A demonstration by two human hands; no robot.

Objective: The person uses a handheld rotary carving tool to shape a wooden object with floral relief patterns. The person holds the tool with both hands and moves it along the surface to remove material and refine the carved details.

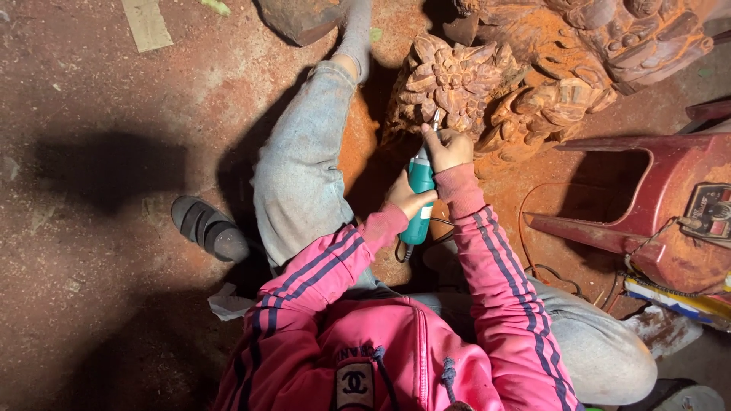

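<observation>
A teal hand-held rotary tool (419, 193) points up at a reddish-brown carved wooden sculpture (487, 84) on the floor. My right hand (447, 148) grips the tool near its tip, right against the carving. My left hand (409, 199) wraps the tool's body lower down. A thin metal bit (436, 119) touches the carved flower-like relief. Both arms wear pink sleeves with dark stripes.
A red plastic stool (647, 198) lies tipped at the right, with a small device on it and a cable (533, 251) trailing over the floor. A dark sandal (209, 228) sits left of my grey-trousered leg (301, 167). The floor is dusty and reddish.
</observation>
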